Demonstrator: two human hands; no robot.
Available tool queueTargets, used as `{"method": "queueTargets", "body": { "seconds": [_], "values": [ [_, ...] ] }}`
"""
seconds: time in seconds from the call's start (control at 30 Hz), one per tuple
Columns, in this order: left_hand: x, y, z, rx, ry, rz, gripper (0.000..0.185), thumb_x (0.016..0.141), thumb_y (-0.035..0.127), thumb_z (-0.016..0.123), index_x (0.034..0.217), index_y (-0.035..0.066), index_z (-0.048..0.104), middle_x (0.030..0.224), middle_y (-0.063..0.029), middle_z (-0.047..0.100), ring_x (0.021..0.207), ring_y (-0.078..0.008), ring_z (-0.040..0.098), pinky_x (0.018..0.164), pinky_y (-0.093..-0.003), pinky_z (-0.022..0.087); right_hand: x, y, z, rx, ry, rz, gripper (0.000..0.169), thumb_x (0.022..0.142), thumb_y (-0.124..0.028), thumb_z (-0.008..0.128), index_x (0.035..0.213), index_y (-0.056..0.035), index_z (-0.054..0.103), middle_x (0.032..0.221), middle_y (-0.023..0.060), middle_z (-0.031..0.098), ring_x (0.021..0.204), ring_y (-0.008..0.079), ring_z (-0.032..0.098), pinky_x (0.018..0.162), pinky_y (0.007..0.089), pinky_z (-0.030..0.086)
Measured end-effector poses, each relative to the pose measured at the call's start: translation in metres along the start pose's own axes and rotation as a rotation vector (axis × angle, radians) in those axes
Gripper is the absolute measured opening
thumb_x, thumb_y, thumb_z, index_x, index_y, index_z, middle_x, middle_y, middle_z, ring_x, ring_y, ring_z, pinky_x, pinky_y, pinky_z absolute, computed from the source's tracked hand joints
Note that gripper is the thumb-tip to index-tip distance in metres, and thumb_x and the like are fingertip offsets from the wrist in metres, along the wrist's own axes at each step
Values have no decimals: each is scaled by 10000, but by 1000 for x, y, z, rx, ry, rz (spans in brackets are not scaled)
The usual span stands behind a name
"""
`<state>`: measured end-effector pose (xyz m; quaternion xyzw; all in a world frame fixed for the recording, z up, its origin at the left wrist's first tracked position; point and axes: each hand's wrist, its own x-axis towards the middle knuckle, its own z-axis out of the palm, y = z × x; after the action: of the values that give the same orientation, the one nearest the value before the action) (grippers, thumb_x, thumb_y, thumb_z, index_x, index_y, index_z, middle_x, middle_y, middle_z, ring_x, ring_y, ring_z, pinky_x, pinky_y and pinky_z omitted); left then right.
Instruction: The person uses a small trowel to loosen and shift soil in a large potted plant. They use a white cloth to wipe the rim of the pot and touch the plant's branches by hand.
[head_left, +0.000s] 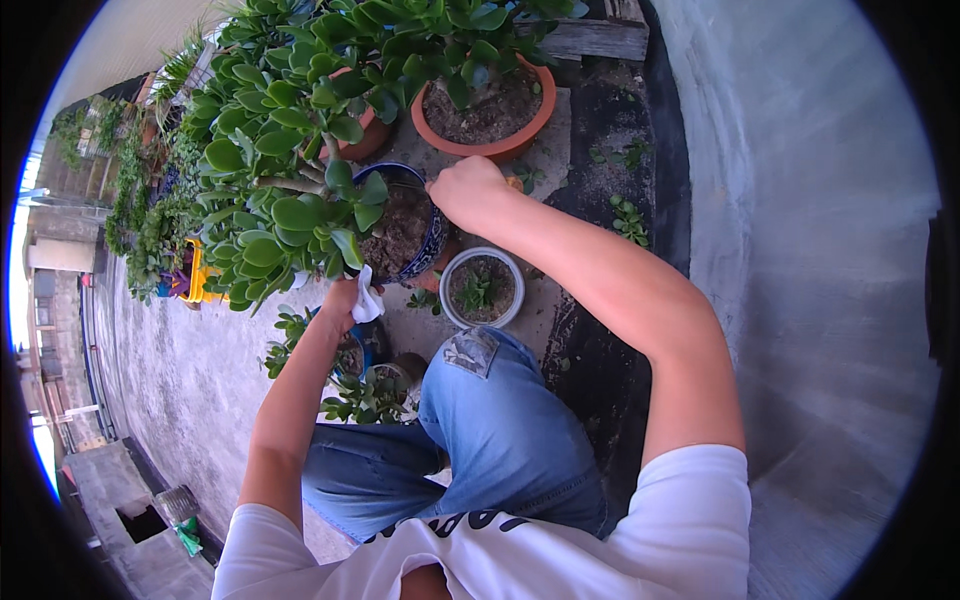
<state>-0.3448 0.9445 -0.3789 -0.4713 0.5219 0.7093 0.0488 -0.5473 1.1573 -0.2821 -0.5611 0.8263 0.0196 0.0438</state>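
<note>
My left hand (343, 304) holds a crumpled white tissue or cloth (367, 298) at the near left edge of a blue patterned plant pot (433, 241). Leaves partly cover that hand. On the pot's far right rim, my right hand (469, 191) is curled closed, its fingertips hidden from view. Dark soil (401, 229) fills the pot. A jade plant (281, 195) with thick green leaves leans left over it, hiding part of the rim. Close to my knee stands a round grey pot (448, 292) with a small green plant (478, 291) in it.
Beyond my right hand is a wide terracotta pot (551, 97) with another jade plant. Small potted plants (371, 394) stand beside my left forearm. A grey wall (810, 225) rises on the right. A yellow crate (198, 277) sits at the left on the concrete floor (180, 375).
</note>
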Motion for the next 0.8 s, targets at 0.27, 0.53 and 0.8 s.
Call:
{"method": "queueTargets", "body": {
  "seconds": [0.27, 0.53, 0.8],
  "values": [
    [-6, 1, 4, 10, 40, 77, 318, 868, -46, 307, 1146, 106, 335, 787, -186, 571, 577, -275, 592, 445, -405, 492, -41, 1, -16, -7, 53, -81, 224, 825, -144, 502, 987, -130, 657, 807, 57, 674, 773, 210, 662, 609, 324, 510],
    [-8, 3, 6, 34, 3, 32, 320, 904, 21, 398, 1178, 161, 312, 789, -158, 579, 557, -230, 576, 436, -371, 483, 31, 15, -20, -127, 58, -2, 202, 826, -148, 507, 947, -146, 668, 837, 56, 676, 809, 218, 664, 642, 344, 519],
    [-4, 0, 4, -15, -6, 47, 214, 916, 79, 461, 1115, 77, 385, 781, -158, 587, 559, -239, 594, 448, -374, 503, 39, 0, -4, -49, 41, -102, 266, 869, -174, 492, 1087, -185, 643, 847, 68, 669, 822, 242, 657, 681, 372, 517]
  ]
}}
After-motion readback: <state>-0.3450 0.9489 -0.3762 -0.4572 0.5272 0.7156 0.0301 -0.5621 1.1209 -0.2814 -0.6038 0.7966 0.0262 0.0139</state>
